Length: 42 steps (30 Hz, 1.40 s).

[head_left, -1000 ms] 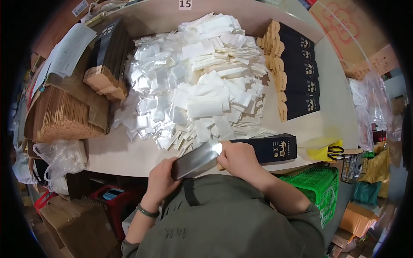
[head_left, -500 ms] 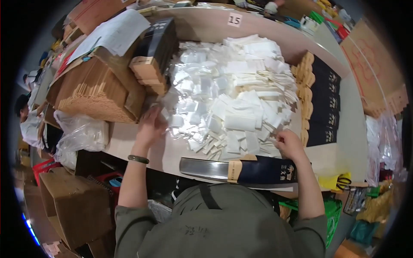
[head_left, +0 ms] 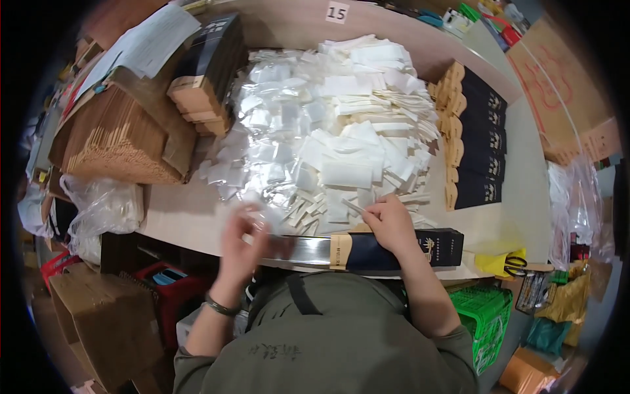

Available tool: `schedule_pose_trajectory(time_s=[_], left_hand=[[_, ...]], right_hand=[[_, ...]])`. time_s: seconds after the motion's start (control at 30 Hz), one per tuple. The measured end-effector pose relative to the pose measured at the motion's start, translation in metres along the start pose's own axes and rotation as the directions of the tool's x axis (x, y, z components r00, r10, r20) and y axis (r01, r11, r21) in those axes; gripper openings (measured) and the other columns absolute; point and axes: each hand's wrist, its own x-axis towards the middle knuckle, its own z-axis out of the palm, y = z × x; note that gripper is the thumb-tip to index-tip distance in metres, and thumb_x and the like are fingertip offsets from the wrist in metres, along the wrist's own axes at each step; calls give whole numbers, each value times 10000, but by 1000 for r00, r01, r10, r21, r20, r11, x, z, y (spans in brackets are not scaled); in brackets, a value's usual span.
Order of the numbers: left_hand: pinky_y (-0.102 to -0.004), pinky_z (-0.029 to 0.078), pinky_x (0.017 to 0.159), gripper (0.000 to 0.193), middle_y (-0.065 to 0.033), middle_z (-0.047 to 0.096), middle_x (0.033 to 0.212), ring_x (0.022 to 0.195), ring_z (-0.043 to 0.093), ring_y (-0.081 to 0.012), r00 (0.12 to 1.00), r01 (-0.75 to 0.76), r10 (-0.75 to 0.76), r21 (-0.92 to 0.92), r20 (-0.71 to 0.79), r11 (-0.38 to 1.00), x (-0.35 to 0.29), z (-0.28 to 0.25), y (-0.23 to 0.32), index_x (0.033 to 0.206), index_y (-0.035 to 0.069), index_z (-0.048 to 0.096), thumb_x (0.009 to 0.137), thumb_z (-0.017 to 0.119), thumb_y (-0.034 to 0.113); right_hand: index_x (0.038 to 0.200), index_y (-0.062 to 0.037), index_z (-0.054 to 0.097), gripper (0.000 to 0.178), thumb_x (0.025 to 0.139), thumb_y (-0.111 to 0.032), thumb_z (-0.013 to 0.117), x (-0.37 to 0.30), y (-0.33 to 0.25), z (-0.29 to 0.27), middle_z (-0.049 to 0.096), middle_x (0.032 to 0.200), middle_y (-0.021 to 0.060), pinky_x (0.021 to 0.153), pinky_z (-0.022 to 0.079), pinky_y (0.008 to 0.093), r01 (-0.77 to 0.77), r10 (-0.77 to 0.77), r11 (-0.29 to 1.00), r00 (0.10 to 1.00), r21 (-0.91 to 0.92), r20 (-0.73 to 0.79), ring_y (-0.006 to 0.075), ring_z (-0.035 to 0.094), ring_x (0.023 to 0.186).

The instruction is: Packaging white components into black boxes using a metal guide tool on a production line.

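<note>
My left hand [head_left: 241, 240], smeared by motion, is over the front of the table with its fingers closed on a clear plastic packet [head_left: 262, 213]. Pinched in the fingertips of my right hand [head_left: 392, 223] is a thin white strip-like packet [head_left: 354, 207]. Beneath that hand, along the table's front edge, lies a dark blue box [head_left: 365, 253] with a tan end. A shiny metal channel [head_left: 310, 250] sticks out of the box's left end, close to my left hand. Beyond my hands spread a heap of clear packets [head_left: 269, 125] and a pile of flat white packets [head_left: 354, 172].
Stacked tan cardboard [head_left: 121, 141] and dark boxes [head_left: 209, 65] stand at the left. A row of dark boxes with tan ends [head_left: 479, 141] lies right, inside the raised table wall [head_left: 282, 26]. Yellow-handled scissors [head_left: 505, 262] rest at the front right corner, above a green crate [head_left: 484, 322].
My left hand has come toward me and right, bringing a clear packet. My right hand has moved left over the box and now pinches a thin white packet. The view has shifted slightly.
</note>
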Motion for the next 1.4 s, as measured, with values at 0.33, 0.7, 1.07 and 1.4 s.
schedule_pose_trajectory(time_s=[0.33,0.7,1.07,1.4], left_hand=[[-417,490,668,257,-84,633,854,777,616,-322,864,-472,329,389,381,791,-18,29,-5,1079,76,658,825,704,80],[-355,528,798,231,-92,697,938,875,676,-248,595,-394,778,772,-199,499,103,-125,61,1002,64,692,783,741,12],[-469,514,851,272,-227,684,992,996,646,-411,964,-10,253,936,-85,351,200,-240,81,1064,19,686,838,580,125],[-364,484,791,252,-172,674,970,878,638,-284,750,-60,524,748,-403,661,92,-231,63,1095,-35,615,1018,497,174]], right_hand=[[808,30,658,176,862,-138,667,-1,-1,-18,620,920,160,782,490,397,157,-168,975,984,-160,-58,336,616,867],[796,40,631,109,849,-53,651,28,-113,-77,613,880,120,736,490,358,541,-702,708,614,455,361,277,612,807],[825,-51,737,103,808,-148,707,11,-128,11,632,838,120,757,504,425,648,-625,756,674,93,394,315,620,863],[837,-66,583,218,768,-178,757,-20,-97,57,569,793,86,687,468,411,632,-620,762,775,-144,120,278,583,788]])
